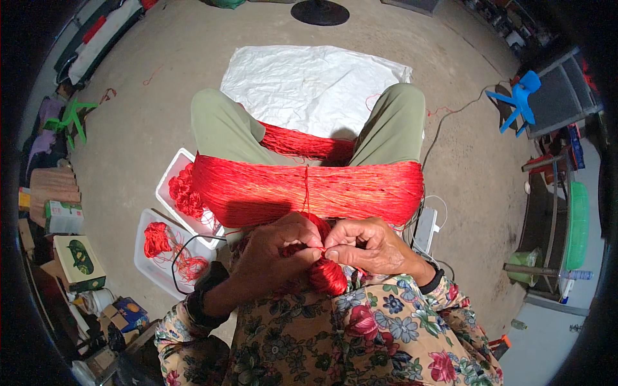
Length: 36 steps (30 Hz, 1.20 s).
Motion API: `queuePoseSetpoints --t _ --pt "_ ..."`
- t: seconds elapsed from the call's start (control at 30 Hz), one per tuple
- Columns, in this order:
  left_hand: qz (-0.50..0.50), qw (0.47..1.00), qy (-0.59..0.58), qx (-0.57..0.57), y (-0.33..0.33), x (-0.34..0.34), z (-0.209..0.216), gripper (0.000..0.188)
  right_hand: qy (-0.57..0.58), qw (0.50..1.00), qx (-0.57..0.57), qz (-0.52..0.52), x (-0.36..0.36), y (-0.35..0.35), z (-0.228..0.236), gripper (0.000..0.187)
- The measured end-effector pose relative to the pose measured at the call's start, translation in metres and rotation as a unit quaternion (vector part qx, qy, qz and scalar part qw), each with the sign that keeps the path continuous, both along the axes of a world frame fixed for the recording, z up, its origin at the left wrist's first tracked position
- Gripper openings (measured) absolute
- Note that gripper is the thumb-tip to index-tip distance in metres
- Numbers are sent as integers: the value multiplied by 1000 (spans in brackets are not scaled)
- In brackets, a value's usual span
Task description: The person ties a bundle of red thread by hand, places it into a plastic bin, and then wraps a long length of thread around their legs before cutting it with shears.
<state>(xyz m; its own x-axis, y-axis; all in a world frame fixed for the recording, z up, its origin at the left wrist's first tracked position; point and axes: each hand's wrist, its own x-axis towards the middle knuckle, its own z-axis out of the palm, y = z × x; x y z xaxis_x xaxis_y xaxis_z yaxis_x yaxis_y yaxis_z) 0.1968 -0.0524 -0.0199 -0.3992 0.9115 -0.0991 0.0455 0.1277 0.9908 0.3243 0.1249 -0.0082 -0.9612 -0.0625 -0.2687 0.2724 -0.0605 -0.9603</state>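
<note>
A wide hank of red cord (360, 186) is stretched around both my knees, its far strands showing between my legs. A single strand is tied across it near the middle and runs down toward my hands. My left hand (290, 239) and my right hand (367, 244) meet just below the hank, each pinching a thin red cord (323, 249) between thumb and forefinger. Right under the fingertips hangs a wound bundle of red cord (329, 278), resting against my flowered top. Part of it is hidden behind my left hand.
On my left stand two white trays (149, 264) with loose red cord. A white sheet (309, 77) lies on the floor ahead. Beside my right thigh sit a white power strip (425, 229) and cables. A blue stool (520, 100) stands far right, a green one (76, 119) far left.
</note>
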Motion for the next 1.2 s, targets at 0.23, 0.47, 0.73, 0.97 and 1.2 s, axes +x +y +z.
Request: queuePoseSetpoints --t 0.23,0.47,0.73,0.97,1.2 --pt "27 995 96 -15 -4 2 9 16 20 1000 1 6 -1 1 -2 15" --pt "6 988 151 40 -4 2 13 11 5 999 18 41 -2 13 7 17" --pt "-125 976 161 82 -7 -4 6 13 27 984 164 69 25 31 3 20" --pt "-145 975 153 77 -3 -2 8 16 58 983 161 60 35 33 -4 19" --pt "-138 977 151 54 -3 -8 12 15 22 988 149 34 30 34 -11 19"
